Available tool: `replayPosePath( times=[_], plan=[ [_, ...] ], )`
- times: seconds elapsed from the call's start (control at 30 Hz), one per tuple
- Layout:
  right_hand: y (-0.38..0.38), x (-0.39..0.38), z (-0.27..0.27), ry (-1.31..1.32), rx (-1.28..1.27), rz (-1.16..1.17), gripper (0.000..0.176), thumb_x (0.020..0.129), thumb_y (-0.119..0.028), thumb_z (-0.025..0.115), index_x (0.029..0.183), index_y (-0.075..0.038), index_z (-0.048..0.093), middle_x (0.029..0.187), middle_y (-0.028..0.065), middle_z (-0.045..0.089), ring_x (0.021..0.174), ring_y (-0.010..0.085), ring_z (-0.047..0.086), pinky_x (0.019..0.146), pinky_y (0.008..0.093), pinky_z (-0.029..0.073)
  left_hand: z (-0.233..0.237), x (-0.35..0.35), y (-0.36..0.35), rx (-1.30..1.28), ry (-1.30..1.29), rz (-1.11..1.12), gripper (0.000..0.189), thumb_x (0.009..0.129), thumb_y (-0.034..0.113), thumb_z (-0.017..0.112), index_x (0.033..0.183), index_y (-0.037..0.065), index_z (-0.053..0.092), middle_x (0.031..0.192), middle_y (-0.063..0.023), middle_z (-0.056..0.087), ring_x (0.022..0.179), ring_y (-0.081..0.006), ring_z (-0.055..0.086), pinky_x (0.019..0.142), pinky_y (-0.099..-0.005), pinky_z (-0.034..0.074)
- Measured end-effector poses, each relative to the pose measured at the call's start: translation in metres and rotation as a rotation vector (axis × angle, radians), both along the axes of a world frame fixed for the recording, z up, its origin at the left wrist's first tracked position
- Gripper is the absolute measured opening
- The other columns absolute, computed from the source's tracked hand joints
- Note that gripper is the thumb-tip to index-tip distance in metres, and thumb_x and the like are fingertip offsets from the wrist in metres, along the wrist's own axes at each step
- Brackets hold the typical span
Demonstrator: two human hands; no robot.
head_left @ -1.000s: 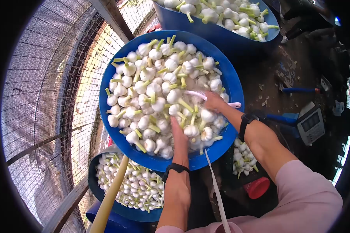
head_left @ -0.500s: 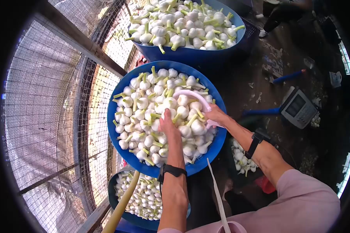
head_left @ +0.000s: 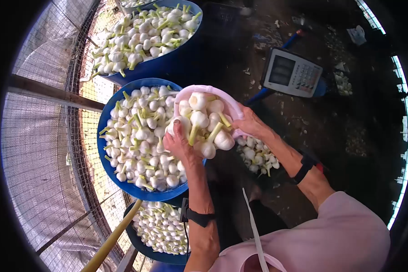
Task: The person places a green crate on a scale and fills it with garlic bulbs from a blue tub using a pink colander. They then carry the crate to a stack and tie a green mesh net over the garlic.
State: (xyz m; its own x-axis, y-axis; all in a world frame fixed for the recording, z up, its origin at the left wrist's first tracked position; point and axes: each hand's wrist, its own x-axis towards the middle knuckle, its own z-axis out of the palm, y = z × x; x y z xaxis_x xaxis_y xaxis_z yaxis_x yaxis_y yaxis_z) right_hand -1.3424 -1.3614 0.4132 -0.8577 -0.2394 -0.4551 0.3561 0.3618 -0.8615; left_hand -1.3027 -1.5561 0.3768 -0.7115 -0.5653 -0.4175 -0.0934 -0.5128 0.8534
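Note:
A pink basket (head_left: 233,107) full of large garlic bulbs (head_left: 199,119) is raised over the right side of a blue tub (head_left: 105,149) of garlic. My right hand (head_left: 250,123) grips the basket's right rim. On its near left side, my left hand (head_left: 180,143) is wrapped round a garlic bulb at the basket's edge, the thumb pointing up. Whether those fingers also touch the basket's rim is hidden. Several bulbs in the basket have green stems.
Another blue tub (head_left: 167,58) of garlic stands at the upper left, and a dark tub (head_left: 138,233) below. A scale display (head_left: 292,72) is at the upper right. More garlic (head_left: 258,156) lies low beneath my right forearm. Netting (head_left: 45,158) lines the left.
The pink basket has come up out of the garlic pile, now filled with bulbs. The view has turned right, so the tubs appear farther left and the scale display looks nearer.

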Motion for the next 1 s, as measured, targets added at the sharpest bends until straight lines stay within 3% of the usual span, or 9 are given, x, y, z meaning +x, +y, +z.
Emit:
replayPosePath(
  times=[0.13,0.27,0.3,0.43,0.5,0.6,0.73,0.8,1.0],
  plan=[
    [0.094,0.039,0.009,0.202,0.25,-0.067,0.06,0.075,-0.007,0.054,0.132,-0.01,0.035,0.101,0.0196,0.06,0.07,0.03,0.064,0.057,0.0397,0.053,-0.051,0.035,0.113,0.104,-0.055,-0.026,0.058,0.079,0.043,0.064,0.112,-0.001,0.048,0.102,-0.0117,0.055,0.09,-0.0252,0.058,0.073,-0.0388,0.051],
    [0.146,0.077,-0.011,0.456,0.843,0.059,0.077,0.07,0.003,0.049,0.14,-0.011,0.019,0.139,0.0211,0.031,0.1,0.0487,0.051,0.08,0.0537,0.045,-0.194,0.087,0.196,-0.629,-0.789,-0.59,0.086,0.08,0.047,0.06,0.138,-0.004,0.022,0.131,-0.0196,0.041,0.108,-0.0355,0.051,0.08,-0.0503,0.047],
    [0.154,0.079,-0.015,0.488,0.87,0.039,0.077,0.07,0.003,0.05,0.14,-0.011,0.019,0.139,0.0205,0.031,0.1,0.0481,0.051,0.08,0.0534,0.046,-0.186,0.088,0.182,-0.162,-0.847,-0.625,0.086,0.079,0.047,0.06,0.138,-0.004,0.023,0.137,-0.0228,0.033,0.114,-0.0366,0.048,0.079,-0.048,0.049],
    [0.154,0.084,-0.005,0.393,0.995,0.017,0.077,0.07,0.004,0.05,0.14,-0.01,0.02,0.139,0.0202,0.032,0.102,0.0467,0.052,0.081,0.0526,0.046,-0.152,0.107,0.144,-0.192,-0.349,-0.526,0.053,0.085,0.023,0.059,0.127,-0.004,0.042,0.095,-0.0082,0.059,0.088,-0.0146,0.056,0.064,-0.03,0.05],
    [0.158,0.083,-0.005,0.483,0.996,-0.025,0.079,0.07,0.003,0.051,0.14,-0.011,0.018,0.138,0.0216,0.033,0.098,0.0467,0.054,0.078,0.0524,0.047,-0.1,0.1,0.104,-0.044,-0.326,-0.32,0.047,0.085,0.024,0.059,0.124,0.001,0.046,0.099,-0.0075,0.055,0.091,-0.0185,0.057,0.064,-0.0313,0.05],
    [0.109,0.06,0.006,0.684,0.878,-0.061,0.08,0.071,0.003,0.054,0.14,-0.012,0.017,0.136,0.0228,0.035,0.098,0.0468,0.054,0.077,0.0518,0.049,-0.091,0.101,0.021,-0.134,-0.333,0.044,0.042,0.088,0.026,0.055,0.12,0.0,0.049,0.101,-0.0091,0.055,0.092,-0.0202,0.054,0.064,-0.0302,0.049],
    [-0.03,0.0,0.019,0.747,0.557,0.166,0.079,0.072,0.0,0.055,0.141,-0.01,0.017,0.136,0.0217,0.036,0.098,0.0454,0.055,0.076,0.0498,0.049,-0.11,0.122,-0.092,0.124,-0.729,0.376,0.061,0.085,0.05,0.048,0.128,0.007,0.042,0.133,-0.012,0.038,0.115,-0.0336,0.041,0.08,-0.0548,0.044],
    [-0.1,-0.029,0.01,0.549,0.675,0.393,0.078,0.072,0.0,0.057,0.14,-0.008,0.02,0.134,0.0228,0.037,0.1,0.0425,0.056,0.08,0.0457,0.048,-0.123,0.142,-0.117,0.356,-0.692,0.293,0.085,0.078,0.065,0.048,0.141,0.013,0.022,0.148,-0.0113,0.016,0.131,-0.0404,0.022,0.092,-0.0704,0.023],
    [-0.2,-0.068,-0.088,0.584,0.92,0.677,0.076,0.072,-0.003,0.056,0.138,-0.003,0.018,0.121,0.0305,0.039,0.086,0.0408,0.061,0.07,0.0459,0.051,-0.204,0.147,-0.152,0.642,-0.657,0.236,0.091,0.076,0.076,0.038,0.145,0.025,0.007,0.151,-0.0092,0.005,0.133,-0.0479,0.01,0.089,-0.0779,0.013]
  ],
)
